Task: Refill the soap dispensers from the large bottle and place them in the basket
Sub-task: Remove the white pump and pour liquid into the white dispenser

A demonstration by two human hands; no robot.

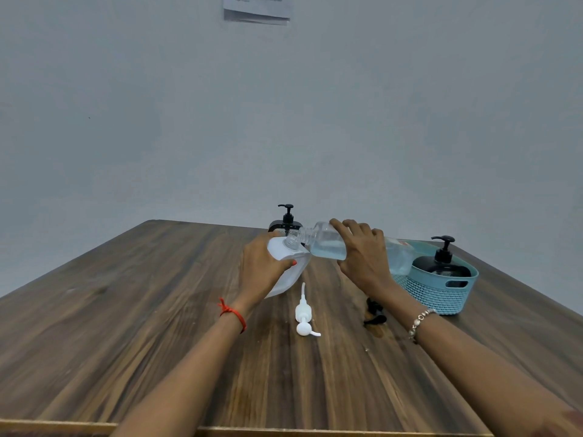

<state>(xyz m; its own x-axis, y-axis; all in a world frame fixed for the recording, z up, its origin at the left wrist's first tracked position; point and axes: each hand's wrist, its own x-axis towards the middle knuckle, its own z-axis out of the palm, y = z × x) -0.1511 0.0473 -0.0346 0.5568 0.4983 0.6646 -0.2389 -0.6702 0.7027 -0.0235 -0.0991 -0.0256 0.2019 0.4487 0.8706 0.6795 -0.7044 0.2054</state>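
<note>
My left hand (262, 269) grips a white dispenser bottle (288, 266), tilted, its pump off. My right hand (362, 253) grips the large clear bottle (328, 242), held on its side with pale blue liquid inside and its open mouth at the white bottle's neck. The white pump (304, 313) lies on the table in front of the hands. A black pump dispenser (441, 263) stands in the teal basket (441, 294) at the right. Another black dispenser (285, 220) stands behind the hands, partly hidden.
A black cap or pump (373, 312) lies on the wooden table (157, 310) beside my right wrist, with a small wet patch near it. A grey wall rises right behind the table's far edge. A paper (257, 7) hangs on the wall.
</note>
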